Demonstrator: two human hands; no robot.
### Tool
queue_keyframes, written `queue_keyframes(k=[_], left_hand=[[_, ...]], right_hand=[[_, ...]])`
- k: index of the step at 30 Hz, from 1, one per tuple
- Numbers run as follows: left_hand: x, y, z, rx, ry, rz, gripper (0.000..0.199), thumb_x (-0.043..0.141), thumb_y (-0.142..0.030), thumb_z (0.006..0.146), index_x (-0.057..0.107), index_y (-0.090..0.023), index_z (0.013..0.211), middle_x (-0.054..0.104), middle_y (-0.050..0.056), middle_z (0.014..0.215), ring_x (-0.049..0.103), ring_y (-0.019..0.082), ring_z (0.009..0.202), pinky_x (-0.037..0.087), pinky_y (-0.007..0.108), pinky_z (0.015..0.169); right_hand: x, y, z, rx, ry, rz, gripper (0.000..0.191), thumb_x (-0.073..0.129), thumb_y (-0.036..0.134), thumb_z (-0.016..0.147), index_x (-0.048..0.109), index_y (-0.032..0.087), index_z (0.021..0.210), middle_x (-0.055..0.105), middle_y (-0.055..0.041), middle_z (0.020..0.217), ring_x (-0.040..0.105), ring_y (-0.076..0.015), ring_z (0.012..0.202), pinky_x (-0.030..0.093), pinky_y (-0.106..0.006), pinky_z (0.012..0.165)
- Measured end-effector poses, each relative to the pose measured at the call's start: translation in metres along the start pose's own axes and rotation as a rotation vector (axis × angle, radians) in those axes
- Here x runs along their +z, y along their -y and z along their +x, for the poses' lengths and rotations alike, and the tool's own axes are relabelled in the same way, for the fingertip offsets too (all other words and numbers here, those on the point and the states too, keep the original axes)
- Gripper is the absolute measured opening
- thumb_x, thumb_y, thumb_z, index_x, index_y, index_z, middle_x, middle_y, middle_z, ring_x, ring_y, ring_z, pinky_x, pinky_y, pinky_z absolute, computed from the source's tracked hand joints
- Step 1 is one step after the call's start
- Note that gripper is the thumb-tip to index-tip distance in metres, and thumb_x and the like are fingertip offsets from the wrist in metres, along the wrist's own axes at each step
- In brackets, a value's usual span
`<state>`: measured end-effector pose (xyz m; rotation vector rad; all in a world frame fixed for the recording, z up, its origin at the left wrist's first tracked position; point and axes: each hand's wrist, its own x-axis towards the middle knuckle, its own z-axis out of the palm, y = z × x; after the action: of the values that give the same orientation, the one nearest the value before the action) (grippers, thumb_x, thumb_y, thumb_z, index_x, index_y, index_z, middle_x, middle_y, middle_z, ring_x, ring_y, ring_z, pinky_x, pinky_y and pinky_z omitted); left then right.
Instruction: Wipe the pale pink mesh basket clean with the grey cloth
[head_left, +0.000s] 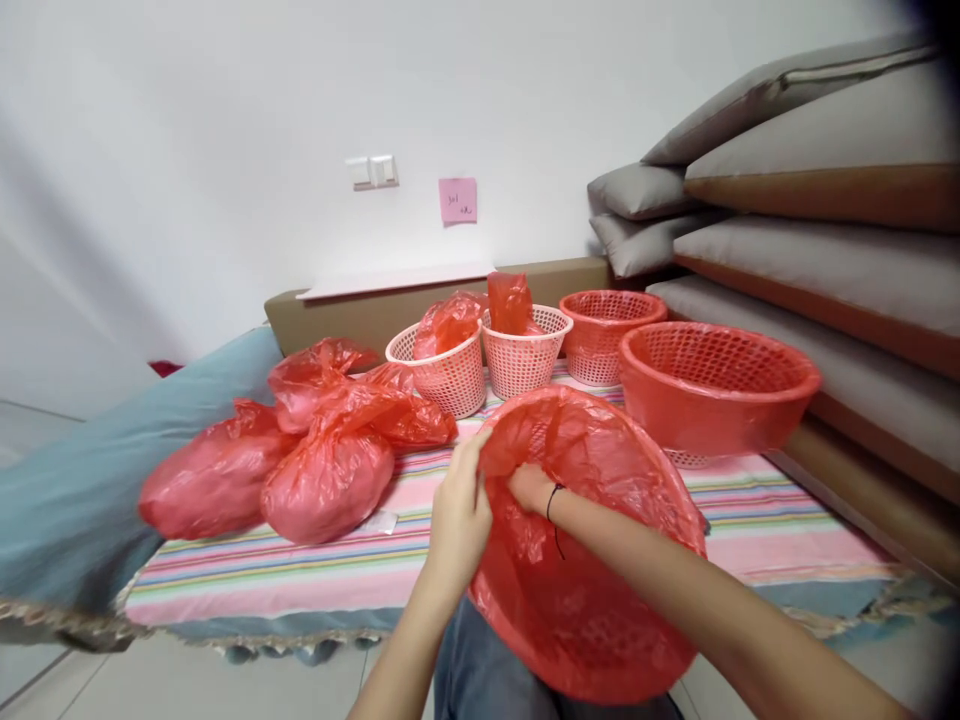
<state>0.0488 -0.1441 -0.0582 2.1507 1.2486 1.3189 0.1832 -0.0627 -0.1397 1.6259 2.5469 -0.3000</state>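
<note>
A plastic basket (pixel 491 590) tilts toward me above my lap, lined with a thin red plastic bag (pixel 600 600) that is folded over its rim. My left hand (pixel 463 495) grips the basket's left side at the rim, its fingers partly hidden behind the wall. Deep inside the basket, my right hand (pixel 531 488) presses against the bag's inner side. Its fingers are turned away from view, and I cannot tell whether they pinch the plastic. A dark cord circles the right wrist.
Two red-lined baskets (pixel 720 420) (pixel 611 310) stand at the right, near stacked grey cushions (pixel 825 260). Two pale pink baskets (pixel 450 375) (pixel 525 360) with red bags inside stand behind. Several filled, knotted red bags (pixel 330 485) lie left on the striped cloth (pixel 285 580).
</note>
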Motion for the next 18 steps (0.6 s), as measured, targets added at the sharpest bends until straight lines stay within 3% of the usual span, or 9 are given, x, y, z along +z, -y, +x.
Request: queue_keyframes(k=[3, 6, 8, 11, 15, 18], left_hand=[[-0.002, 0.011, -0.001, -0.017, -0.030, 0.009, 0.055, 0.037, -0.005, 0.087, 0.048, -0.021, 0.138, 0.054, 0.009, 0.142, 0.048, 0.019, 0.135, 0.037, 0.041, 0.115], [-0.005, 0.019, -0.002, -0.045, -0.056, 0.016, 0.051, 0.037, -0.007, 0.089, 0.049, -0.021, 0.137, 0.055, 0.009, 0.142, 0.049, 0.019, 0.135, 0.038, 0.041, 0.115], [-0.007, 0.019, -0.005, -0.051, -0.055, 0.014, 0.050, 0.037, -0.008, 0.090, 0.049, -0.020, 0.136, 0.056, 0.009, 0.141, 0.049, 0.018, 0.134, 0.038, 0.040, 0.115], [-0.009, 0.017, -0.009, -0.070, -0.048, -0.002, 0.047, 0.037, -0.010, 0.092, 0.050, -0.021, 0.135, 0.056, 0.008, 0.141, 0.049, 0.018, 0.135, 0.039, 0.039, 0.114], [-0.017, 0.024, -0.007, -0.069, 0.014, -0.015, 0.048, 0.038, -0.011, 0.092, 0.047, -0.023, 0.138, 0.054, 0.009, 0.143, 0.047, 0.019, 0.136, 0.035, 0.043, 0.117], [-0.027, 0.029, 0.002, -0.023, 0.025, 0.139, 0.052, 0.040, -0.009, 0.089, 0.045, -0.022, 0.139, 0.050, 0.011, 0.145, 0.044, 0.023, 0.138, 0.033, 0.049, 0.117]], right_hand=[[0.025, -0.010, 0.009, -0.061, 0.077, 0.006, 0.100, 0.090, 0.018, 0.058, 0.045, 0.026, 0.147, 0.040, -0.0150, 0.154, 0.024, -0.0452, 0.144, 0.030, -0.057, 0.113], [0.047, -0.019, 0.018, -0.110, 0.159, 0.022, 0.129, 0.093, 0.021, 0.051, 0.019, 0.035, 0.155, 0.015, -0.0141, 0.164, 0.001, -0.0455, 0.149, 0.012, -0.069, 0.114], [0.057, -0.022, 0.022, -0.111, 0.164, 0.055, 0.130, 0.092, 0.027, 0.052, 0.014, 0.036, 0.156, 0.010, -0.0132, 0.165, -0.004, -0.0436, 0.149, 0.005, -0.072, 0.112], [0.064, -0.021, 0.020, -0.107, 0.103, 0.135, 0.130, 0.094, 0.026, 0.046, 0.024, 0.033, 0.154, 0.017, -0.0170, 0.163, 0.001, -0.0450, 0.149, 0.003, -0.074, 0.110], [0.066, -0.010, 0.000, -0.086, -0.105, 0.175, 0.116, 0.092, 0.020, 0.050, 0.035, 0.028, 0.151, 0.030, -0.0189, 0.159, 0.009, -0.0405, 0.150, 0.006, -0.069, 0.112], [0.063, -0.003, -0.013, -0.064, -0.251, 0.206, 0.105, 0.091, 0.020, 0.056, 0.040, 0.026, 0.147, 0.037, -0.0170, 0.155, 0.015, -0.0385, 0.149, 0.007, -0.070, 0.112]])
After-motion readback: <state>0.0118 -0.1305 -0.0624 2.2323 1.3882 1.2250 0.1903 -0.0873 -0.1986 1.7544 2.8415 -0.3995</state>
